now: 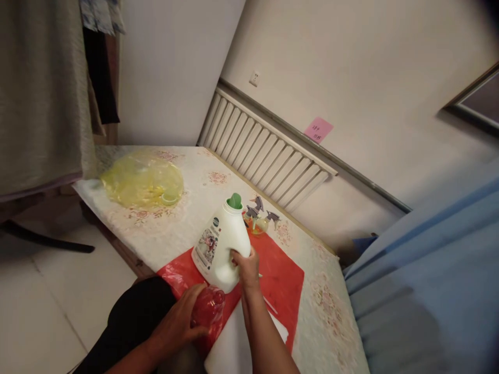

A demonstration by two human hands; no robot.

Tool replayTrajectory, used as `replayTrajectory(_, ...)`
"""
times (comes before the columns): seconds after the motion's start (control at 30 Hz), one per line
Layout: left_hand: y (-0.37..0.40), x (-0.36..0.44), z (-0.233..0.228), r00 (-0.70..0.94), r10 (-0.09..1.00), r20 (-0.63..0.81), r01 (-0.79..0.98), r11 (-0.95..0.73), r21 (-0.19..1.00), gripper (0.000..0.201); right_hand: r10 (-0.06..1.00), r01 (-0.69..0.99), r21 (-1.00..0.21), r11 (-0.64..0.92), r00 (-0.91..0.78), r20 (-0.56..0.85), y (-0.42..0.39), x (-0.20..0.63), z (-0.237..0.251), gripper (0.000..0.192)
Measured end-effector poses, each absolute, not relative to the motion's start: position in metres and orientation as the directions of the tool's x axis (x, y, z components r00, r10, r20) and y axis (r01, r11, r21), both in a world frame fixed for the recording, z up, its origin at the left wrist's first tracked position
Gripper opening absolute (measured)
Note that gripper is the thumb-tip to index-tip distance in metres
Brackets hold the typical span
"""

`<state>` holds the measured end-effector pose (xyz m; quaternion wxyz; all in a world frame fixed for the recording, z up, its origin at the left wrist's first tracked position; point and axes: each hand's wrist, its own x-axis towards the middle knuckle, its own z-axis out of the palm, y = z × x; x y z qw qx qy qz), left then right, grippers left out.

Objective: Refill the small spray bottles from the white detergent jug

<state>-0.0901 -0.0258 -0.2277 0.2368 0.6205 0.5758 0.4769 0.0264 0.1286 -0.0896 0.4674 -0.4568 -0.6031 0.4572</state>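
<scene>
A table (pixel 187 228) under a pale flowered cloth ran from near right to far left, with a red plastic sheet (pixel 284 285) spread over its near part. A crumpled yellow bag (pixel 142 182) lay at the far left end. On the red sheet stood a white detergent bottle (pixel 222 241) with a green spout, tilted slightly. The right hand (pixel 246 267) gripped its handle, fingers closed around it. Just near of the bottle's base, the left hand (pixel 181 322) curled around a small red plastic bottle (pixel 208 306). Grey spray nozzles (pixel 259 210) sat beyond the white bottle.
</scene>
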Motion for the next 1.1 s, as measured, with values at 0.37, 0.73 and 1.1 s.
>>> replayTrajectory(0.37, -0.027, -0.092, -0.231, -0.129, 0.953, 0.273, 0.512, -0.172, 0.842, 0.088, 0.980, -0.023, -0.983, 0.184, -0.071, 0.185, 0.114, 0.034, -0.007, 0.025)
replayTrajectory(0.73, -0.026, -0.090, -0.216, -0.115, 0.956, 0.270, 0.500, -0.179, 0.847, 0.077, 0.996, 0.125, -0.988, 0.087, -0.014, 0.086, 0.059, 0.154, 0.040, 0.025)
replayTrajectory(1.1, -0.024, -0.088, -0.208, -0.224, 0.942, 0.249, 0.485, -0.115, 0.867, 0.073, 0.998, 0.316, -0.948, -0.049, 0.048, -0.035, 0.009, 0.225, 0.023, 0.030)
